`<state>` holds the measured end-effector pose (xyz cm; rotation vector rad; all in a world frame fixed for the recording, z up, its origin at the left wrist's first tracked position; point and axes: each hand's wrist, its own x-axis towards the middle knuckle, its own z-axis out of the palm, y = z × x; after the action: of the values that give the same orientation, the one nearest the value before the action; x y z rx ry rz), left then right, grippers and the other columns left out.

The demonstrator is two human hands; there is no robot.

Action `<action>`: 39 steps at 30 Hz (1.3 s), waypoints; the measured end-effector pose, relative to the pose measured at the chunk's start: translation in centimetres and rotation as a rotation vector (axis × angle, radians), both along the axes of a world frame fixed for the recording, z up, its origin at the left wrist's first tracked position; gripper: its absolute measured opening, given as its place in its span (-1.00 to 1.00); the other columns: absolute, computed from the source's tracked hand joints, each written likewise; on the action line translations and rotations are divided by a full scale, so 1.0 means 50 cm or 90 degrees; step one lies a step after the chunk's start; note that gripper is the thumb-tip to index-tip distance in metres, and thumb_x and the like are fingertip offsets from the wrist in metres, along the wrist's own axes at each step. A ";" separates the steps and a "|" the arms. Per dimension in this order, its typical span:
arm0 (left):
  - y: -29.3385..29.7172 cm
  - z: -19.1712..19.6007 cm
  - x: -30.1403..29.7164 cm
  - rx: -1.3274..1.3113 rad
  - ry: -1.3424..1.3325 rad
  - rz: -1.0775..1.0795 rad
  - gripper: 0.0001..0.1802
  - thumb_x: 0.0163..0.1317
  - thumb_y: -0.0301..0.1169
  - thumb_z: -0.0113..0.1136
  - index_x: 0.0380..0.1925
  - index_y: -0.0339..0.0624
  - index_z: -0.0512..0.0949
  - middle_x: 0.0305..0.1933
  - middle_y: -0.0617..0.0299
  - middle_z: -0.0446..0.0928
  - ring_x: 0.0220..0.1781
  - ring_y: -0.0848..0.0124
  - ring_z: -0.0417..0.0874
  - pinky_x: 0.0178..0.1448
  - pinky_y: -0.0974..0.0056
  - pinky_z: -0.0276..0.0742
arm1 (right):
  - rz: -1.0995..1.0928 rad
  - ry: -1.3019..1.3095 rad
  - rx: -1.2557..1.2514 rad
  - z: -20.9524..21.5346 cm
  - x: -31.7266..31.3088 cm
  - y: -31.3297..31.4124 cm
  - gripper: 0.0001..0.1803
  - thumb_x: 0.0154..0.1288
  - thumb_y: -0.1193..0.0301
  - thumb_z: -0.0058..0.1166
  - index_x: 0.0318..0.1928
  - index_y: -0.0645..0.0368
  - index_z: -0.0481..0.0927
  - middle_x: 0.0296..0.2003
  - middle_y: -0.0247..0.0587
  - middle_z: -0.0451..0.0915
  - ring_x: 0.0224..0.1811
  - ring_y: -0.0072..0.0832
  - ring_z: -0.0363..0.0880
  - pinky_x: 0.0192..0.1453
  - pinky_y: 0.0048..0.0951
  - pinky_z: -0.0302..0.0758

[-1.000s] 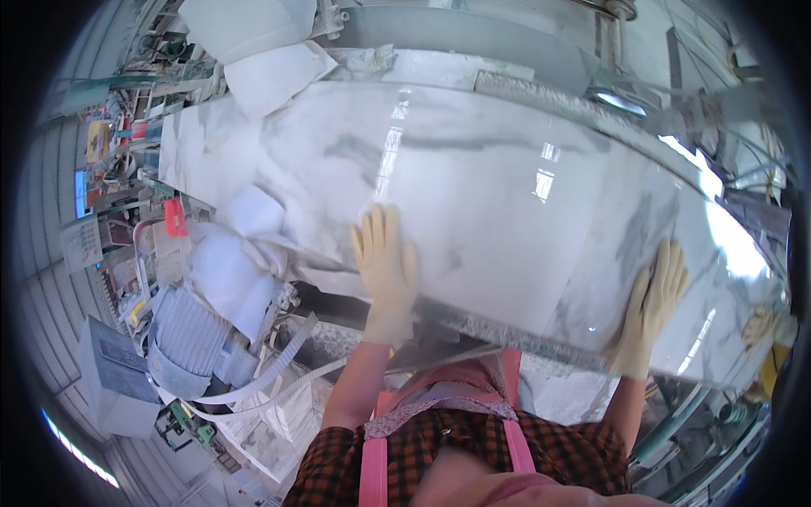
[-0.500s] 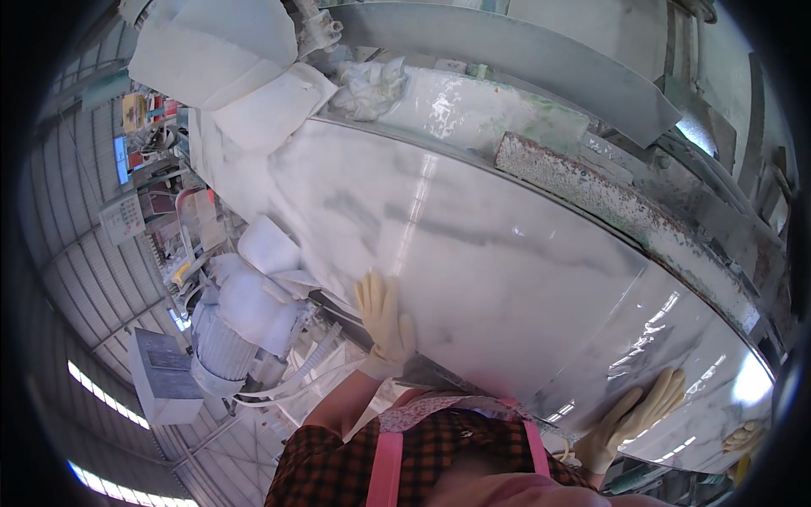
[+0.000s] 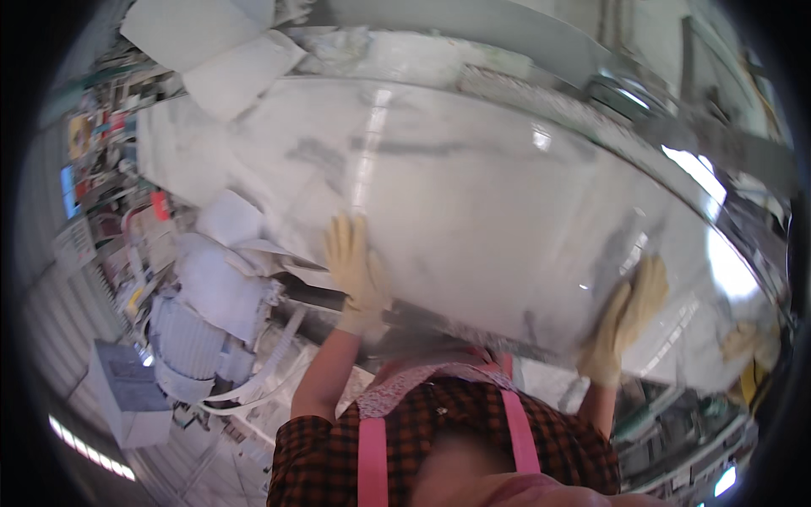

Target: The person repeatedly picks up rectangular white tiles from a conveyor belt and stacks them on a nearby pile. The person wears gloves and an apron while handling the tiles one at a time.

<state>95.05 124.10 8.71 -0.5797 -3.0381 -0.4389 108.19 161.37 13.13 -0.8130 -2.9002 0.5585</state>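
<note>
A long, glossy white stone slab with grey veins [image 3: 473, 211] lies in front of me, running from the far left to the right. My left hand [image 3: 359, 262], in a cream rubber glove, rests flat on its near edge with the fingers pointing away from me. Farther right, my right hand [image 3: 627, 317], gloved alike, lies on the slab's near side. Its fingers are stretched out close together, and the thumb side faces me. Neither hand is wrapped round anything.
At the right end, a co-worker's gloved hand [image 3: 742, 342] is at the slab, blurred. A motor partly covered with white sheeting [image 3: 190, 338] stands left of my left arm. White flaps [image 3: 232, 72] hang over the slab's far left. A rough rail [image 3: 541, 97] borders its far side.
My view has shifted, so the slab and both my hands sit higher in the picture. Both hands stay flat on the slab near its close edge.
</note>
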 end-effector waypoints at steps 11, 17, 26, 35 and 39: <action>-0.062 -0.005 0.010 0.284 0.079 0.012 -0.56 0.42 -0.40 0.01 0.26 -0.26 0.47 0.33 -0.16 0.44 0.40 -0.01 0.42 0.52 0.01 0.18 | 0.359 0.316 -0.002 -0.093 -0.286 -0.015 -0.44 0.37 0.23 0.12 0.34 0.10 0.45 0.34 0.01 0.42 0.42 -0.15 0.32 0.51 -0.12 0.18; -0.210 0.076 0.243 0.491 -0.046 0.312 -0.61 0.48 -0.45 -0.10 0.19 -0.41 0.51 0.15 -0.10 0.61 0.25 0.20 0.57 0.36 0.22 0.40 | 0.240 0.181 -0.246 -0.124 -0.427 -0.121 -0.39 0.42 0.03 0.05 0.35 0.05 0.46 0.29 0.02 0.48 0.37 -0.08 0.39 0.45 -0.21 0.30; -0.398 0.056 0.616 0.469 -0.205 0.672 -0.61 0.47 -0.43 -0.10 0.14 -0.38 0.57 0.13 0.01 0.62 0.23 0.32 0.56 0.33 0.28 0.39 | 0.267 0.034 -0.023 -0.170 -0.604 -0.211 -0.49 0.35 0.04 0.02 0.18 0.02 0.59 0.11 0.12 0.59 0.19 0.08 0.53 0.32 -0.13 0.44; -0.427 0.026 0.728 0.451 -0.230 0.751 -0.65 0.45 -0.47 -0.05 0.10 -0.36 0.61 -0.09 0.20 0.66 -0.08 0.53 0.57 0.01 0.40 0.45 | 0.309 0.238 0.110 -0.199 -0.613 -0.299 -0.51 0.45 0.13 -0.08 0.20 0.14 0.57 0.18 0.08 0.55 0.28 0.01 0.46 0.41 -0.13 0.33; -0.421 0.019 0.706 0.459 -0.219 0.700 -0.68 0.42 -0.50 0.00 0.06 -0.34 0.63 -0.14 0.17 0.68 -0.19 0.56 0.57 -0.12 0.39 0.46 | 0.169 -0.034 -0.160 -0.155 -0.584 -0.311 -0.57 0.52 0.32 -0.07 0.32 0.13 0.48 0.30 -0.03 0.47 0.39 -0.09 0.36 0.47 -0.18 0.25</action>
<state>130.37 103.04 9.67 1.1915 -2.5537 -1.4543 79.01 145.80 5.36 -0.4706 -3.0489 0.9558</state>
